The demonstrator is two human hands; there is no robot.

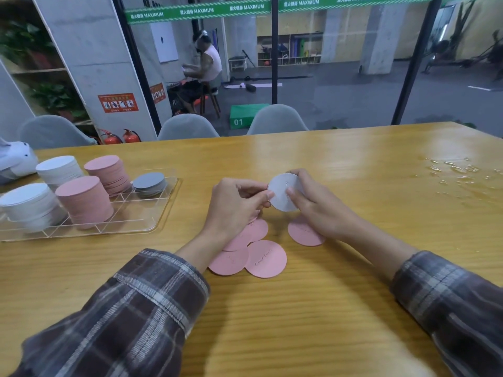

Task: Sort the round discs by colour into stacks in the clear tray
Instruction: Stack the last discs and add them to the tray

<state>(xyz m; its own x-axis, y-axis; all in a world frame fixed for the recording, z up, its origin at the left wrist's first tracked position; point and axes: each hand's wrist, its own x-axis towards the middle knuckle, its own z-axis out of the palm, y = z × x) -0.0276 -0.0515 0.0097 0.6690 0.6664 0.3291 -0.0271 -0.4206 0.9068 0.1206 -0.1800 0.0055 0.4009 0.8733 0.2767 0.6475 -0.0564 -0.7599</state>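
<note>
Both hands hold a grey disc [281, 193] above the table's middle: my left hand [234, 206] pinches its left edge, my right hand [313, 205] grips its right side. Several pink discs [265, 258] lie loose on the table under and in front of my hands, one pink disc [303, 235] partly under my right hand. The clear tray [147, 227] at left holds two white stacks [58, 168] [30, 204], two pink stacks [107, 171] [84, 200] and a low grey stack [149, 183].
The wooden table [326, 308] has crumpled clear plastic film [457, 170] at the far right. A white object [15, 159] lies at the left edge behind the tray. Grey chairs [276, 121] stand along the far side. A person sits beyond the glass.
</note>
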